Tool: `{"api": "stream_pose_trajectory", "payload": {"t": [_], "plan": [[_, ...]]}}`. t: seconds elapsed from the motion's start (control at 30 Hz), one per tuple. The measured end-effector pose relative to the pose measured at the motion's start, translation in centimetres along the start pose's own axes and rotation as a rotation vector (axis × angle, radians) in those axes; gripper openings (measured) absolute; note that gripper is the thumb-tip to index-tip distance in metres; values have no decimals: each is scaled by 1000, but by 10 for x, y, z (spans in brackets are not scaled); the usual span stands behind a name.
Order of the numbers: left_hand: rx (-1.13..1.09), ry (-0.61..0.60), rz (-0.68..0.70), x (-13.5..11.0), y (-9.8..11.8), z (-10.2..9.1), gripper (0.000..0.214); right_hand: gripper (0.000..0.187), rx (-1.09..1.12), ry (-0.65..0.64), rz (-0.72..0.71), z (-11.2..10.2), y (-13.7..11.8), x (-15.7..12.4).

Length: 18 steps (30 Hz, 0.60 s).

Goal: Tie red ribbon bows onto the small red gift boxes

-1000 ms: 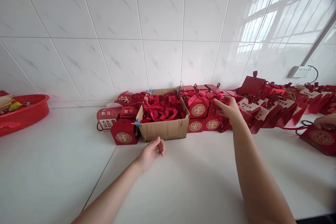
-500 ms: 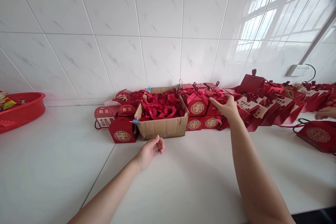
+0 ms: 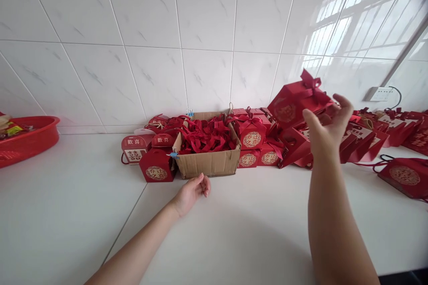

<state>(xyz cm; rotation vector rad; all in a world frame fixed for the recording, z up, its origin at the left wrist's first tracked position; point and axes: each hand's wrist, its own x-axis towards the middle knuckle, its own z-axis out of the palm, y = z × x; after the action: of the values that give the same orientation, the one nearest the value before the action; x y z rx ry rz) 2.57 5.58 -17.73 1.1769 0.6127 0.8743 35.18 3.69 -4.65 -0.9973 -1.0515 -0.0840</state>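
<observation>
My right hand grips a red gift box at its right side, thumb and fingers around its ribbon end. The box is lifted and tilted, with a red bow on top and a gold round print on the near face. My left hand rests on the white tabletop with curled fingers and nothing in them. Just behind it stands an open cardboard box full of red ribbons. Beside the cardboard box, bow-tied red boxes are stacked two high.
Left of the carton stand red boxes with handles. Many red gift bags line the wall on the right, and another red box lies nearer. A red plastic basket is at far left. A socket strip is on the tiled wall.
My right hand has lifted a bow-tied box up and to the right off the stack. My left hand has stayed in place. Another person's hand at the right edge has gone from view.
</observation>
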Motion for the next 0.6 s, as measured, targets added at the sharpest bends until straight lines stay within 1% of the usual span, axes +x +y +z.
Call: {"api": "stream_pose_trajectory", "payload": {"t": [0.03,0.07,0.17,0.23,0.3,0.33,0.4,0.47,0.5,0.57,0.6], "plan": [[-43,-14,-7,0,0,0,42,59,104,-67,-31,-3,-10,-1],[-93,-37,-16,-1,0,1,42,58,205,-164,-41,-5,-19,-2],[-214,-173,-47,-5,-1,6,43,67,408,-580,33,-3,-36,-11],[-230,-304,-53,-9,-2,13,53,78,490,-843,87,7,-40,-21],[-210,-425,-58,-14,-2,21,66,86,550,-1059,113,22,-37,-31],[-190,-473,-65,-16,0,25,71,87,569,-1149,112,30,-35,-36],[-142,-548,-93,-22,4,32,80,82,591,-1301,83,46,-28,-44],[-102,-566,-128,-26,9,36,84,75,608,-1434,40,58,-21,-50],[-81,-546,-139,-28,10,37,81,74,620,-1495,27,63,-18,-52],[-46,-459,-137,-29,11,36,68,73,637,-1599,25,67,-16,-54],[-35,-413,-128,-29,11,35,62,72,634,-1629,34,67,-16,-54]]}}
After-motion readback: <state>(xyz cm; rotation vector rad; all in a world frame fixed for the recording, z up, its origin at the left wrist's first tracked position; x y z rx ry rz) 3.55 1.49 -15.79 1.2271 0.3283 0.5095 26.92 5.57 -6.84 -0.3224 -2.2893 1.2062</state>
